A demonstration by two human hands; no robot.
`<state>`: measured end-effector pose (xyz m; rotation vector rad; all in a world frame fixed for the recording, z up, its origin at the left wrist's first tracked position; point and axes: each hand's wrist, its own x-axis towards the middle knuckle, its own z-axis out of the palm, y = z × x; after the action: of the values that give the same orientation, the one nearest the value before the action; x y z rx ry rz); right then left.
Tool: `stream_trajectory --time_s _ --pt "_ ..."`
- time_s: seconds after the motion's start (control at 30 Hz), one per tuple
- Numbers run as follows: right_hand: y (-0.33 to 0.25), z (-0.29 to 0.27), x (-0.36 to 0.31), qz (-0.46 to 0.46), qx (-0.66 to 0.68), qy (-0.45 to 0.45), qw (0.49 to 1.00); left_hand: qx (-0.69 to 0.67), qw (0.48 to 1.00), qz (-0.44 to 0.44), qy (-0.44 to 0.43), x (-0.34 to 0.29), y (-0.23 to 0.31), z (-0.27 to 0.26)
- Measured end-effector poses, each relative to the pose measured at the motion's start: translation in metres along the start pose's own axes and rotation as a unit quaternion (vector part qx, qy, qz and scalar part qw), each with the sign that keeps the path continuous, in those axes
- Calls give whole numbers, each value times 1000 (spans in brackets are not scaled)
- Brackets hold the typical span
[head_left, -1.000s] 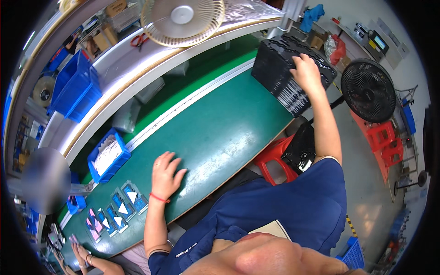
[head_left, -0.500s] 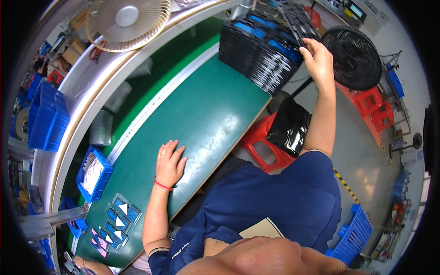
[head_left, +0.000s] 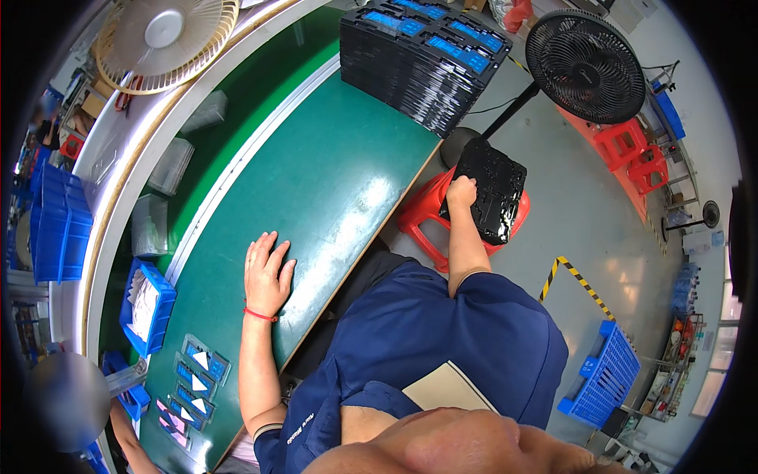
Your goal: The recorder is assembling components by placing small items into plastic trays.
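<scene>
A black moulded tray [head_left: 491,186] lies on a red stool [head_left: 425,212] beside the green table [head_left: 316,182]; the right hand [head_left: 461,192] is closed on its near edge, fingertips hidden. The left hand [head_left: 266,274] rests flat, fingers spread, on the table. The stacked black trays [head_left: 418,59] are cut off at the top edge.

Bare green table [head_left: 332,182] open mid-span; black tray stack [head_left: 418,63] blocks far end, blue bin [head_left: 146,304] left

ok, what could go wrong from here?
1. Right hand grips only one edge of the black tray on the red stool; it may tip or slide off.
2. The person twists sideways, left hand flat on the table: awkward reach.
3. The tall tray stack sits at the table's end and could topple.
</scene>
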<state>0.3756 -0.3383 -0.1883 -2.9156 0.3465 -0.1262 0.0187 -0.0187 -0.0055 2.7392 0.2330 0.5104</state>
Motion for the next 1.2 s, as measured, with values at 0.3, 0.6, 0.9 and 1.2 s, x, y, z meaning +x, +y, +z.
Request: stream_trajectory --time_s 0.3,0.6,0.9,1.2 --pt "-28 -40 -4 -69 -65 -185 978 5 998 19 62 1 -7 -9" --pt "-158 -235 -89 -420 215 -625 622 20 995 0 94 5 -6 3" --pt "-418 -171 -156 -653 173 -176 716 -37 995 3 91 10 -14 12" --pt "-595 -86 -170 -761 59 56 644 -115 984 -7 135 12 -14 9"
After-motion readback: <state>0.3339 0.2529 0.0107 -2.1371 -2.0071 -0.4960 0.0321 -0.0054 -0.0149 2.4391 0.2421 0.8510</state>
